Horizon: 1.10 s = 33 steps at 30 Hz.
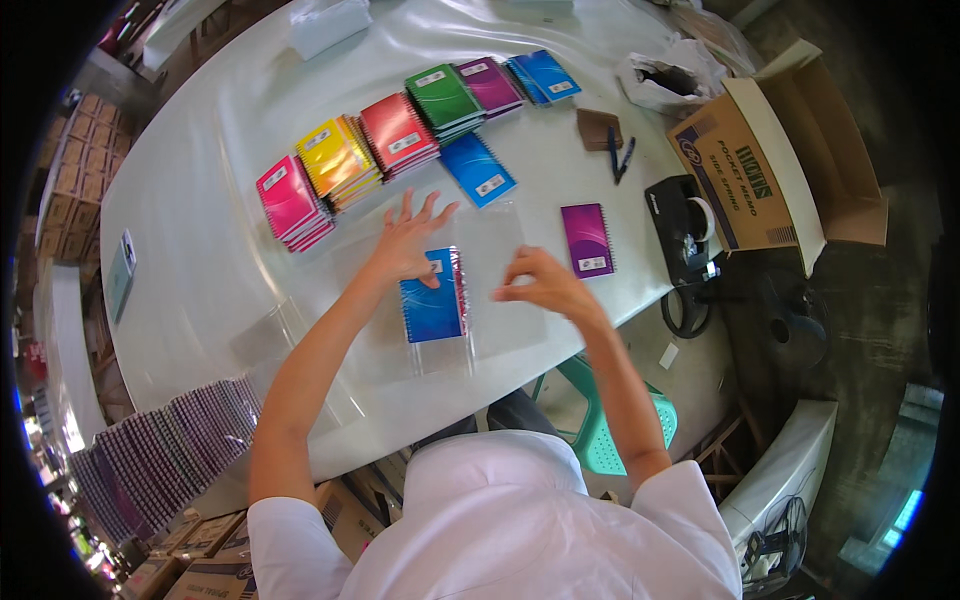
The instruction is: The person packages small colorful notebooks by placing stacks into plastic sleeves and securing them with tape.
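A stack of small spiral notebooks with a blue cover on top [432, 305] lies before me on a clear plastic sheet or bag [495, 325]. My left hand [405, 245] reaches over the stack's upper end, fingers spread, the thumb at the blue cover. To the right of the stack, my right hand [540, 280] is closed, thumb and forefinger together; whatever it may pinch is too small or see-through to make out. Beyond my hands stand piles of pink [290, 200], yellow [335, 158], red [398, 130], green [443, 98], purple [490, 85] and blue notebooks [543, 75].
One blue notebook [478, 168] lies before the piles, one purple notebook [588, 240] at the right. A tape dispenser [680, 230] sits by the table edge, near an open cardboard box [735, 165]. Pens [620, 160] lie farther back. Bundled notebooks [165, 450] are at the lower left.
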### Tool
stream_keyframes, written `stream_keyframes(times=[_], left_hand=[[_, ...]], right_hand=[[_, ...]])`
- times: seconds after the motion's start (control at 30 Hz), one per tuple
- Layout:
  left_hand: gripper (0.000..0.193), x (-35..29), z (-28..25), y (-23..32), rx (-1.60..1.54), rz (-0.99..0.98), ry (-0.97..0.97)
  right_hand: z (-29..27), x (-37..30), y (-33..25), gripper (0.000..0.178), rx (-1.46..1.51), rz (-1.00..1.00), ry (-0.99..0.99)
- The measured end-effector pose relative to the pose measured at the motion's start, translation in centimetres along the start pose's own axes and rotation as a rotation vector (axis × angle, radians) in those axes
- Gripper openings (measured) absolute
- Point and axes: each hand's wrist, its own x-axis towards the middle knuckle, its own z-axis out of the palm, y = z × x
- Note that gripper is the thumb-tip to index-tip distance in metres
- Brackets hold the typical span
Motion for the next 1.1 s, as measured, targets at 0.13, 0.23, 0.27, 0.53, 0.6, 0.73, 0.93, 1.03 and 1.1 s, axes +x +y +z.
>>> stream_keyframes(times=[0.13,0.23,0.27,0.53,0.6,0.73,0.93,1.03,1.1], left_hand=[[0.132,0.1,0.6,-0.9,-0.03,0.028,0.035],[0.128,0.2,1.0,-1.4,-0.055,0.053,0.053],[0.126,0.2,1.0,-1.5,-0.062,0.061,0.053],[0.114,1.3,1.5,-0.8,-0.01,0.162,0.073],[0.108,1.8,1.4,-0.1,0.046,0.231,-0.018],[0.1,1.4,0.8,0.2,0.104,0.333,-0.003],[0.067,1.3,-0.3,-0.3,0.231,0.375,-0.17],[0.051,1.2,-0.6,-0.2,0.184,0.34,-0.206],[0.044,1.0,-0.9,-0.2,0.183,0.316,-0.246]], right_hand=[[6.3,5.4,-3.3,0.031,-0.259,0.081,-0.015],[8.4,6.3,-3.6,0.028,-0.491,0.132,0.056],[9.1,6.3,-3.5,0.027,-0.58,0.141,0.096],[8.4,5.7,-3.9,0.029,-0.528,0.264,0.067],[7.2,5.5,-3.5,0.028,-0.35,0.316,-0.008],[5.9,4.9,-1.7,0.031,-0.018,0.328,-0.034],[3.8,5.5,0.2,0.029,-0.052,0.131,-0.129],[3.1,6.5,-0.5,0.022,-0.225,-0.09,-0.148],[3.2,7.1,-1.5,0.019,-0.334,-0.203,-0.107]])
